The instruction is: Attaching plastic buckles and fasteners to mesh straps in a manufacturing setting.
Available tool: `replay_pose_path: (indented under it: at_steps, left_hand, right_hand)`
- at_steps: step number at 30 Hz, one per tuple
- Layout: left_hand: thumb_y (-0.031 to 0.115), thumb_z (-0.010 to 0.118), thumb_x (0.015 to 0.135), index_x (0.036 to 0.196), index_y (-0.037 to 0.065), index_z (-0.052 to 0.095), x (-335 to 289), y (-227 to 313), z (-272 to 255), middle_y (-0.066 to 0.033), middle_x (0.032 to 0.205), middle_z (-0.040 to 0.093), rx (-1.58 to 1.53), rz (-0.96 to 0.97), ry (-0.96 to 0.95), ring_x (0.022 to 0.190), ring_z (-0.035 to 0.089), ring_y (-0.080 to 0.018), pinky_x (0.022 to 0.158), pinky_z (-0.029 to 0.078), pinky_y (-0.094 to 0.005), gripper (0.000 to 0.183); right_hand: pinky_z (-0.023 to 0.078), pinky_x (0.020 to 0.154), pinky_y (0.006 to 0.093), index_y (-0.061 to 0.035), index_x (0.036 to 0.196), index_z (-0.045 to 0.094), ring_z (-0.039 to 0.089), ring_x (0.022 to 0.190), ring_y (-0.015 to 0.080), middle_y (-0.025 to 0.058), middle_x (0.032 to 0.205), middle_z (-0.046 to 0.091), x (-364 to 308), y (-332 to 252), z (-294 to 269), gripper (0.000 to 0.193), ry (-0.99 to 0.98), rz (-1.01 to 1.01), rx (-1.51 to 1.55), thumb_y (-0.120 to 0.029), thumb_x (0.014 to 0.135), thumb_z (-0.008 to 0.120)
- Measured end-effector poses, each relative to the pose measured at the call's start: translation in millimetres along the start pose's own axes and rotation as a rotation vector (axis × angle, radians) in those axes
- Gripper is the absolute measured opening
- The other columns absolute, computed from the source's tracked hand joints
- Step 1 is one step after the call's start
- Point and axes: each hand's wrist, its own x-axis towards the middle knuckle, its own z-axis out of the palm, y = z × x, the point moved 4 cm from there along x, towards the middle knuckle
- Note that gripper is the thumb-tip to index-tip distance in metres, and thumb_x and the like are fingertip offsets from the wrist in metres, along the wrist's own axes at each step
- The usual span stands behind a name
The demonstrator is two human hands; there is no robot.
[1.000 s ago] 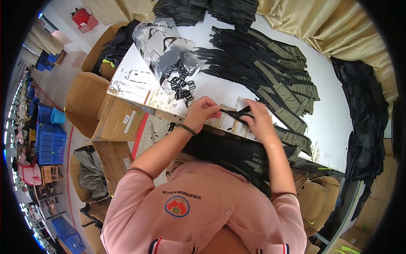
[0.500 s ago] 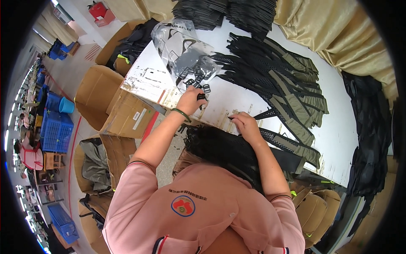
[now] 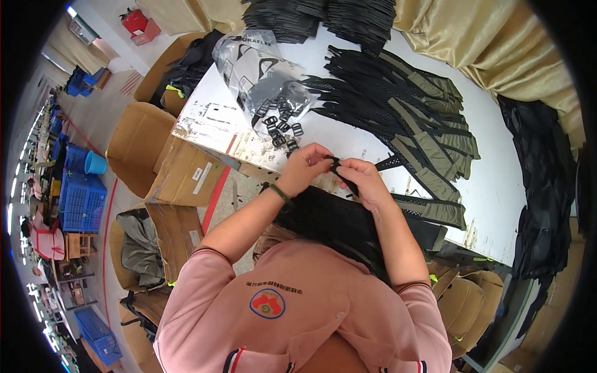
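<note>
My left hand (image 3: 303, 169) and my right hand (image 3: 365, 181) meet at the near edge of the table. A small black buckle (image 3: 334, 162) is pinched in my left fingers. My right thumb and fingers close on a narrow black strap (image 3: 350, 186), whose end is at the buckle. Whether the strap passes through it cannot be made out. Several loose black slide buckles (image 3: 280, 132) lie just beyond my left hand, beside a clear plastic bag (image 3: 249, 68). Farther right is a fanned pile of black mesh and olive shoulder straps (image 3: 429, 140).
The white table (image 3: 497, 186) carries stacked black pieces (image 3: 354, 25) at the back. Black fabric (image 3: 326, 227) hangs over my lap. Cardboard boxes (image 3: 186, 171) stand left of the table, another box (image 3: 466, 304) at lower right. A gold curtain (image 3: 485, 43) borders the far side.
My left hand has moved right from beside the loose buckles, bringing a black buckle to my right hand. The strap end has come up with my right fingers to meet it.
</note>
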Motion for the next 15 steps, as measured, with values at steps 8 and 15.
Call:
replay_pose_path:
  at_steps: [8,15]
  left_hand:
    - [-0.008,0.057,0.083,0.101,0.001,0.054,-10.9,5.6,17.0,-0.0033,0.091,0.061,0.239,0.296,-0.017,0.087,0.059,-0.0093,0.076,0.048,-0.0227,0.021]
    - [-0.01,0.063,0.074,0.096,0.003,0.059,-23.3,33.4,31.4,-0.0093,0.092,0.062,0.573,0.573,0.102,0.087,0.062,-0.0216,0.075,0.05,-0.0273,0.026]
  right_hand:
    - [0.042,0.062,0.0223,0.001,0.09,0.064,0.054,0.067,0.0107,0.0045,0.075,0.061,-13.4,-3.7,-1.7,0.013,0.051,0.039,0.193,-0.01,0.085,0.06]
    - [0.041,0.066,0.0213,0.0011,0.092,0.061,0.051,0.068,0.0086,0.0029,0.076,0.06,-20.7,-1.8,6.7,0.012,0.133,-0.14,0.129,-0.009,0.087,0.056]
